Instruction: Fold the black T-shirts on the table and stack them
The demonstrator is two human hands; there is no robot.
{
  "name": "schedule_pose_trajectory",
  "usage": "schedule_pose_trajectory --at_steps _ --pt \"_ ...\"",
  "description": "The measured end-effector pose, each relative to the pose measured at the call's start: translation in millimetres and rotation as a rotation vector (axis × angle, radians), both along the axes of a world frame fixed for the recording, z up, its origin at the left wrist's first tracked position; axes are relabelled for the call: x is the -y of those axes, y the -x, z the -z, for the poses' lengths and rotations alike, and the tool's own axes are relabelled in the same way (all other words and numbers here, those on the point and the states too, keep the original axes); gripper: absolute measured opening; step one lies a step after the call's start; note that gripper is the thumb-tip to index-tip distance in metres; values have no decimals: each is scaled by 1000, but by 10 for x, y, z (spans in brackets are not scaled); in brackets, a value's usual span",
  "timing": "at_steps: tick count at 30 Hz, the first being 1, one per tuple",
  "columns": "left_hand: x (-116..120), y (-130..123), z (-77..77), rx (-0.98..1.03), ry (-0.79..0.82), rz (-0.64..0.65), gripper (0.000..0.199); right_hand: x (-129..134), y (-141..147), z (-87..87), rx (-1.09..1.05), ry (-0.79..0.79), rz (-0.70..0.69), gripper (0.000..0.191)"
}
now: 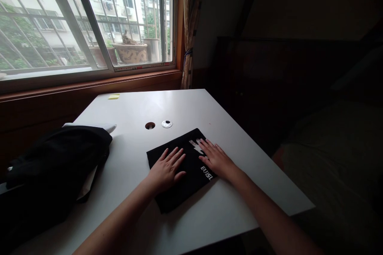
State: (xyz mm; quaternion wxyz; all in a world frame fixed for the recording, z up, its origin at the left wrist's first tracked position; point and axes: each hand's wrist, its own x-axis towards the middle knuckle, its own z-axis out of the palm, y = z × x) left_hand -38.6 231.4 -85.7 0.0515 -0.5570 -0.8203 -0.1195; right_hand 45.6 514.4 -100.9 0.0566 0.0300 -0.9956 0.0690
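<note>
A black garment, likely a T-shirt, lies folded into a flat rectangle, turned at an angle on the white table. Pale printed letters and a light graphic show near its right side. My left hand rests flat on its left part, palm down, fingers stretched out. On the right part lies my right hand, also palm down with fingers extended, partly covering the graphic. Neither hand grips anything.
A heap of black clothing with some white cloth lies on the table's left side. Behind the shirt are a cable hole and a round grommet cover. A yellow slip lies near the back edge, below a barred window.
</note>
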Motion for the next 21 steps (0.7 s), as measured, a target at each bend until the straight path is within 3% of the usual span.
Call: schedule_pose_trajectory --at_steps 4,8,12,16,18,21 --pt "193 134 -15 9 55 -60 65 -150 -80 28 56 20 54 68" --pt "441 234 77 -13 45 -139 65 -222 -129 65 67 24 64 68" --pt "752 345 175 -12 26 -261 61 -213 -189 56 77 5 85 68" --pt "999 442 168 73 -68 -366 58 -111 -292 10 38 2 106 65" --pt "1043 479 134 140 -162 -405 54 19 -364 -34 -22 30 62 65" --pt "1003 534 63 261 -295 -421 49 348 -482 -138 -146 125 -161 67"
